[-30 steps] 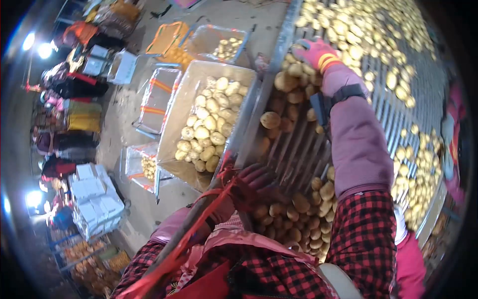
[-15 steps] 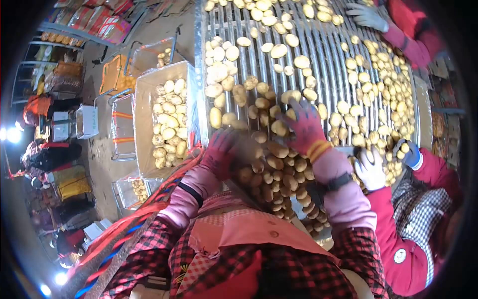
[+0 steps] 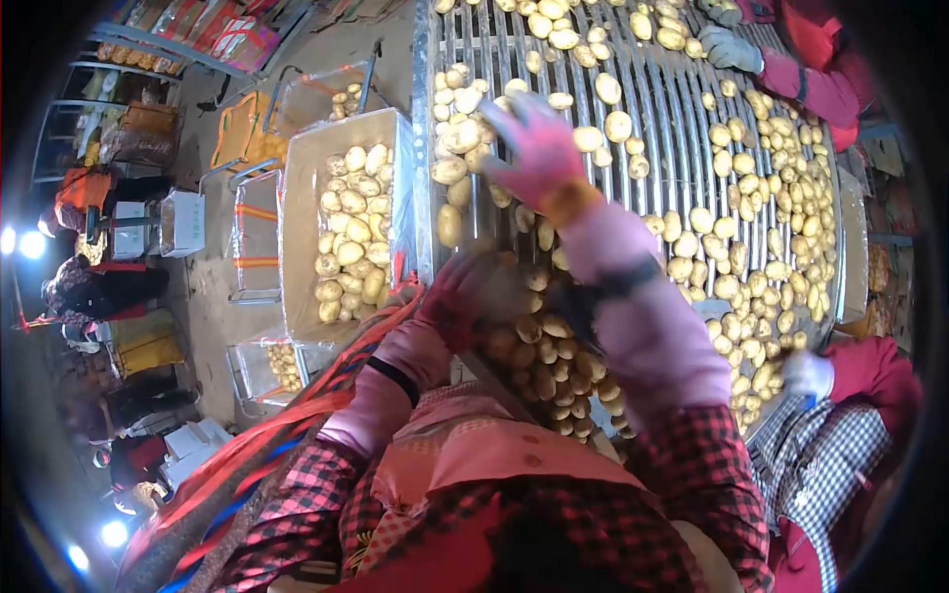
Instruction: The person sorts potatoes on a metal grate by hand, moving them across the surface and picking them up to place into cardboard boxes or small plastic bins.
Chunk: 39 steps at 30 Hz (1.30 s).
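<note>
Your right hand (image 3: 539,153) is now farther up the rollers (image 3: 680,124), grip spread by potatoes (image 3: 458,135). Your left hand (image 3: 452,298) stays low, its grip too blurred to tell.

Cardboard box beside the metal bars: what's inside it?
Potatoes lie piled in the box; the upper ones hide whatever is underneath, so the bottom below them can't be seen.

Matt metal roller bars (image 3: 669,128)
</note>
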Each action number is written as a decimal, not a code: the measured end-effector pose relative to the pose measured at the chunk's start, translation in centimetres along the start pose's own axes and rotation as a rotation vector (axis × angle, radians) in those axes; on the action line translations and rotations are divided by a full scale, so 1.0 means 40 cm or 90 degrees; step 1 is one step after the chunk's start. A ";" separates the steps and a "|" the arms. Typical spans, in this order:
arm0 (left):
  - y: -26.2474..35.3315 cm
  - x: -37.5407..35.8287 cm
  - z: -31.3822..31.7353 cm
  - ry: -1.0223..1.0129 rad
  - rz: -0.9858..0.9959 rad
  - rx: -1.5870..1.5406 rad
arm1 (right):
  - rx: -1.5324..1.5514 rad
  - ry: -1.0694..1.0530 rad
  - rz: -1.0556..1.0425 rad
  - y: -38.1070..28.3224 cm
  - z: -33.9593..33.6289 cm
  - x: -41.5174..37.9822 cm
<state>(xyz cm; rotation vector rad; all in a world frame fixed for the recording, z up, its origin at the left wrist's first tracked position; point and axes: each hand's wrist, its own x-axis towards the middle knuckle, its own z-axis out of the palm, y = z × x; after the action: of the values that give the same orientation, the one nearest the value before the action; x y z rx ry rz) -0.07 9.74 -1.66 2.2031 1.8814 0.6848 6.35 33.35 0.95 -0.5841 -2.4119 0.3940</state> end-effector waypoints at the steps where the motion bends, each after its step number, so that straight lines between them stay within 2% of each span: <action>1: -0.002 0.009 0.001 -0.009 -0.001 -0.004 | 0.051 -0.027 -0.008 -0.020 0.067 0.058; 4: -0.003 0.033 0.002 -0.026 -0.003 -0.012 | -0.052 -0.323 0.004 -0.061 0.159 0.066; 6: -0.006 0.038 0.001 -0.031 -0.011 -0.017 | 0.007 -0.408 -0.089 0.001 0.170 -0.020; 8: -0.010 0.041 -0.002 -0.035 -0.015 -0.022 | 0.108 -0.407 -0.108 0.045 0.096 -0.175; 10: -0.020 0.048 -0.006 -0.036 -0.016 -0.022 | 0.035 -0.736 0.023 0.030 -0.140 -0.142; 12: -0.022 0.051 -0.007 -0.041 -0.023 -0.032 | -0.031 -0.864 0.172 0.075 -0.199 -0.044; 15: -0.023 0.061 -0.003 -0.047 -0.019 -0.038 | -0.097 -0.325 0.184 0.098 -0.106 0.034; 16: -0.026 0.067 0.002 -0.052 -0.021 -0.037 | -0.078 -0.205 0.199 0.107 -0.016 0.066; 19: -0.028 0.074 0.000 -0.065 -0.027 -0.040 | -0.197 -0.424 0.235 0.053 0.098 0.162; 22: -0.042 0.072 -0.007 -0.072 -0.032 -0.036 | -0.041 -0.320 0.267 0.134 0.124 0.144; 23: -0.043 0.072 -0.008 -0.076 -0.035 -0.036 | 0.228 -0.267 0.304 0.169 0.096 0.142; 24: -0.045 0.075 -0.008 -0.076 -0.035 -0.038 | 0.397 -0.107 0.343 0.233 0.143 0.099; 26: -0.045 0.078 -0.008 -0.080 -0.036 -0.047 | 0.642 -0.140 0.360 0.224 0.103 0.116; 27: -0.044 0.081 -0.008 -0.085 -0.033 -0.048 | 0.475 -0.270 0.274 0.208 0.081 0.143; 28: -0.043 0.080 -0.010 -0.090 -0.031 -0.047 | 0.208 -0.349 0.195 0.151 0.087 0.187; 30: -0.037 0.082 -0.014 -0.103 -0.030 -0.050 | -0.097 -0.334 0.153 0.018 0.142 0.184; 33: -0.025 0.085 -0.016 -0.121 -0.029 -0.056 | -0.133 -0.379 0.142 0.013 0.211 0.194; 36: -0.004 0.075 -0.041 -0.166 -0.056 -0.070 | 0.272 -0.190 0.239 0.080 0.159 0.086; 37: 0.007 0.073 -0.047 -0.188 -0.072 -0.070 | 0.669 -0.132 0.287 0.083 0.103 0.042; 38: 0.019 0.075 -0.060 -0.211 -0.081 -0.071 | 0.880 -0.152 0.359 0.033 -0.016 0.017; 39: 0.034 0.075 -0.078 -0.247 -0.101 -0.070 | 1.074 -0.113 0.473 -0.008 -0.091 -0.042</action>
<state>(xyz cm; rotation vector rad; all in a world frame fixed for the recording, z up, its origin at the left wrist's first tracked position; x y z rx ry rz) 0.05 11.86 2.35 1.9245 1.7467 0.2980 9.73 32.74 3.04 -0.5203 -1.0811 2.3963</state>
